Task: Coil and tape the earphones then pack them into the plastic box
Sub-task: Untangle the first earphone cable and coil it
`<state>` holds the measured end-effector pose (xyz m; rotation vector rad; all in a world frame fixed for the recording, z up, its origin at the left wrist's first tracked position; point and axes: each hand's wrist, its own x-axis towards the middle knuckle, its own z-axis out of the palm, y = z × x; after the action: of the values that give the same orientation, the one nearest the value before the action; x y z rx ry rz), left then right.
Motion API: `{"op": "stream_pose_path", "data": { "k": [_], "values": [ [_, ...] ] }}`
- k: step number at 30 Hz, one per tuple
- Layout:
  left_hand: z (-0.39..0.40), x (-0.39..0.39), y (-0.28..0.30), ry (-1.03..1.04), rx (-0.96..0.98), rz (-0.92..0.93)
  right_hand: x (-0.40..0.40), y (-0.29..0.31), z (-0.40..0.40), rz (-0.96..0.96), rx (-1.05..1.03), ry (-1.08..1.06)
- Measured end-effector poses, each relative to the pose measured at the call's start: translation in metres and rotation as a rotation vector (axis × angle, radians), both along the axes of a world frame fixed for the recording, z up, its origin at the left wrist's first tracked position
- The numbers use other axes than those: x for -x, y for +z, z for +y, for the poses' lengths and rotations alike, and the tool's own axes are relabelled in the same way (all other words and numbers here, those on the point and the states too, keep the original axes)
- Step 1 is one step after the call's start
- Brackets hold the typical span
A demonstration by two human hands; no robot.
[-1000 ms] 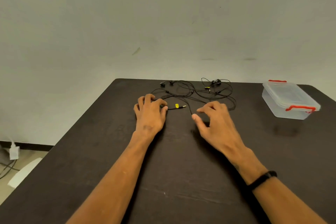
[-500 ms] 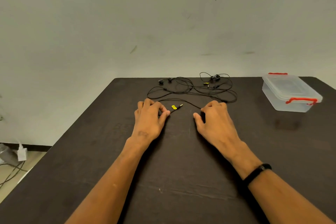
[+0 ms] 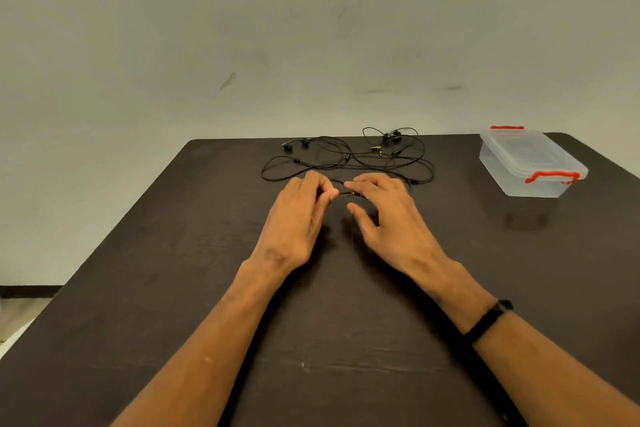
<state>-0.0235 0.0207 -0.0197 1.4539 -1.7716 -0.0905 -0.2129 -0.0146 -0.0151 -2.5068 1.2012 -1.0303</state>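
earphone plug [image 3: 347,193] lying left-right, pinched by left hand [image 3: 300,215]

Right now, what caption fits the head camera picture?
Two hands pinch an earphone plug near tangled earphones and a closed plastic box.

dark table [image 3: 173,288] (wood-grained), black wristband [image 3: 486,321]
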Motion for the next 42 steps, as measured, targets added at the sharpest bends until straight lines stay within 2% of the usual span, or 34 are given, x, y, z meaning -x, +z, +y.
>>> {"op": "stream_pose_path", "data": {
  "k": [3,6,14,24,29,31,36,42],
  "values": [
    [0.004,0.005,0.003,-0.023,0.010,0.042,0.000,0.002,-0.002,-0.075,0.052,0.024],
    [0.005,0.007,0.006,-0.036,-0.021,0.095,-0.001,0.005,0.001,-0.112,-0.035,0.027],
    [0.006,0.015,0.008,-0.002,0.029,-0.170,0.001,0.008,0.009,-0.100,-0.065,0.054],
    [0.013,0.017,0.015,0.017,0.097,-0.340,0.056,0.014,0.014,0.042,-0.050,-0.383],
    [0.014,0.024,0.015,0.007,0.119,-0.374,0.079,0.022,0.004,0.201,-0.082,-0.580],
    [0.013,0.026,0.015,0.017,0.125,-0.378,0.072,0.023,0.010,0.156,-0.064,-0.548],
    [0.015,0.036,0.014,0.010,0.131,-0.387,0.024,0.014,0.039,0.045,-0.042,-0.183],
    [0.018,0.050,0.015,-0.029,0.134,-0.340,0.027,0.004,0.030,-0.143,-0.025,-0.107]
  ]
}}
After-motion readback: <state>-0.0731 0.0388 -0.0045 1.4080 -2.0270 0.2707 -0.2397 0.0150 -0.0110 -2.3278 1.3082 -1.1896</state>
